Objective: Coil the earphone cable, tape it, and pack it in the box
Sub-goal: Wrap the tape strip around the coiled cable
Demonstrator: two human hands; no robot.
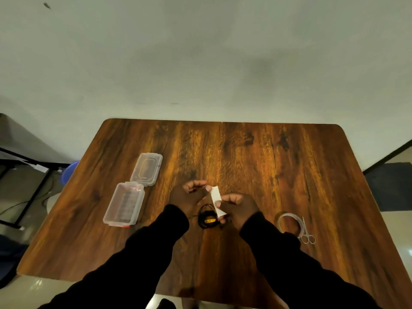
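Right now both hands are working together just below the middle of the frame, over the wooden table (pixel 256 157). The left hand (pixel 189 196) is curling its fingers (pixel 196 184) loosely inward, with the thumb tip pressing on the upper end of a white tape strip (pixel 215 198). The right hand (pixel 239 208) is pinching the strip lower down, thumb and forefinger closing on its edge while the other fingers are folding into the palm. The strip is running at a slant between the two hands, its lower end reaching down toward the coiled cable (pixel 207 218). That coil, black with a small yellow part, is lying on the table just beneath the hands, between the two wrists; whether any finger is touching it, I cannot tell. Left of the hands, the clear box (pixel 123 205) is sitting open, its lid (pixel 147 169) lying flat above it toward the upper left. At the right of the frame, a tape roll (pixel 287 221) is resting beside small scissors (pixel 306 233), both well apart from the coil.
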